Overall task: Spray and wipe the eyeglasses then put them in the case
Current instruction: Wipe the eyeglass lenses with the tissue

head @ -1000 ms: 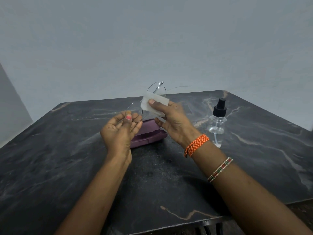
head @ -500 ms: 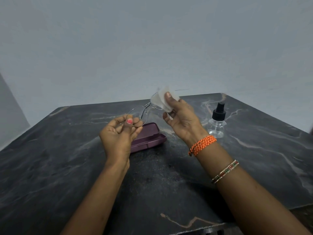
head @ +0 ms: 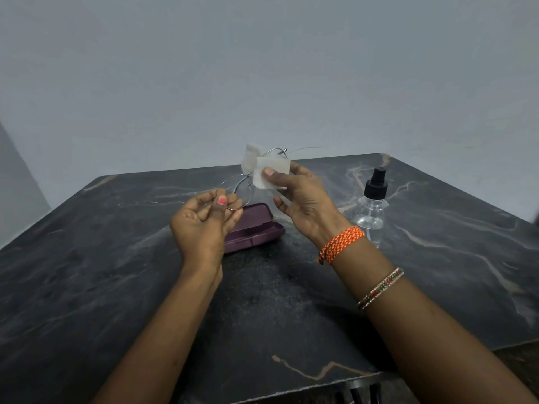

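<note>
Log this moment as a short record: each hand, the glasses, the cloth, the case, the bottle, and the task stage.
left hand: pinches one lens rim of the glasses, held up over the table
right hand: presses the cloth onto the other lens
glasses: thin wire frame, unfolded, off the table
case: purple, on the table behind the left hand; whether open or shut cannot be told
bottle: clear, black spray top, upright, right of the case, untouched
stage: wiping; glasses not yet in the case
</note>
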